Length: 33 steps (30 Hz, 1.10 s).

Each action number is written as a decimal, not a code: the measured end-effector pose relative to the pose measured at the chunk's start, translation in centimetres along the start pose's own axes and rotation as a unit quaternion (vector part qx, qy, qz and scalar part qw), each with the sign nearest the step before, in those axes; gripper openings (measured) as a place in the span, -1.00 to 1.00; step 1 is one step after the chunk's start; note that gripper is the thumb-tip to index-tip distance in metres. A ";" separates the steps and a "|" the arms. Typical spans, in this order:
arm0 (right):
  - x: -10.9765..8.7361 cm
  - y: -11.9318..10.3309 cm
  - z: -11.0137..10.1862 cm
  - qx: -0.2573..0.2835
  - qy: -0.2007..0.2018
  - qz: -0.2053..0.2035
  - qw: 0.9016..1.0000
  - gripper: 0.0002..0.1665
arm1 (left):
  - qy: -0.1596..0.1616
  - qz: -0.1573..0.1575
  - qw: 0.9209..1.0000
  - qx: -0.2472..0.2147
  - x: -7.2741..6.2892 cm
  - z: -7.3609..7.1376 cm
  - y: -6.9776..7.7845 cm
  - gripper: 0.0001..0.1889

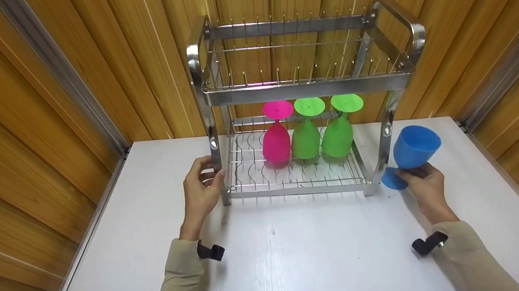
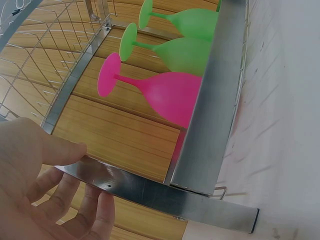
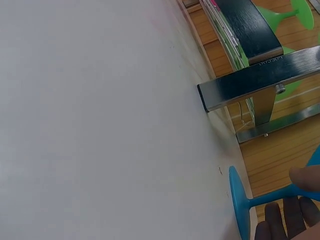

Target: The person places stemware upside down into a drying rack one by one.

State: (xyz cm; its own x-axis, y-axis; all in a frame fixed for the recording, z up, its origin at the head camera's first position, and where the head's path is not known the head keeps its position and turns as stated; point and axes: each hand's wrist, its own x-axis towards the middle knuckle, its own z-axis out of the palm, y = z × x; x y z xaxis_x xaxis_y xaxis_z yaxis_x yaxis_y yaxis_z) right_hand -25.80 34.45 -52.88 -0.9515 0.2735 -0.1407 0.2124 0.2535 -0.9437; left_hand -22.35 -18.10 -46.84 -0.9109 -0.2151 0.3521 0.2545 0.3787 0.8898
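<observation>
My left hand grips the left front leg of a two-tier metal dish rack. In the left wrist view the thumb lies on one side of that leg and the fingers curl along the other. To the right of the rack, my right hand holds a blue plastic goblet by its stem. The goblet is tilted, bowl up, its foot low by the table. On the rack's lower tier a pink goblet and two green goblets stand upside down in a row.
The rack stands on a white table near its back edge. Wood-patterned panels rise behind and on both sides. Upright wire pins line the upper tier. A black wrist mount sits at each sleeve.
</observation>
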 end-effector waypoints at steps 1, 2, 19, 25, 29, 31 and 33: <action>0.0 0.0 0.1 0.001 -0.002 -0.001 1.000 -0.06 | 0.001 0.000 1.000 0.000 0.0 0.0 0.0 -0.60; 0.0 0.1 0.2 0.003 -0.003 -0.002 1.000 -0.07 | 0.003 0.000 1.000 0.000 -0.1 -0.1 -0.1 -0.60; -0.1 -0.6 -0.4 -0.016 0.019 -0.020 0.999 -0.16 | 0.001 -0.011 1.000 0.001 0.0 0.1 0.3 -0.60; -1.7 -2.0 -2.2 -0.057 0.038 -0.066 0.995 -0.14 | -0.001 -0.005 1.000 0.000 0.1 -0.2 0.6 -0.59; -3.0 -3.1 -3.3 -0.070 0.056 -0.098 0.991 -0.11 | 0.005 0.013 1.000 0.002 0.2 -0.7 1.0 -0.55; -3.7 -3.6 -3.8 -0.079 0.073 -0.111 0.988 -0.13 | 0.012 0.025 1.000 0.005 0.2 -1.1 1.3 -0.54; -4.4 -4.2 -4.2 -0.088 0.092 -0.128 0.984 -0.18 | 0.021 0.037 0.999 0.006 0.0 -1.4 1.9 -0.53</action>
State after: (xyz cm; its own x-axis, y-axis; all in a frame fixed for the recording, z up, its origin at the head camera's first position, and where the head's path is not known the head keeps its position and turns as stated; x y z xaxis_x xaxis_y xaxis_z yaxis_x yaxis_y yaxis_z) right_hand -21.55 36.11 -47.03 -0.9256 0.3394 0.1673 0.0215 0.4885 -0.8723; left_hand -21.45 -18.66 -44.75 -0.8753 -0.2223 0.4294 0.3171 0.4066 0.8568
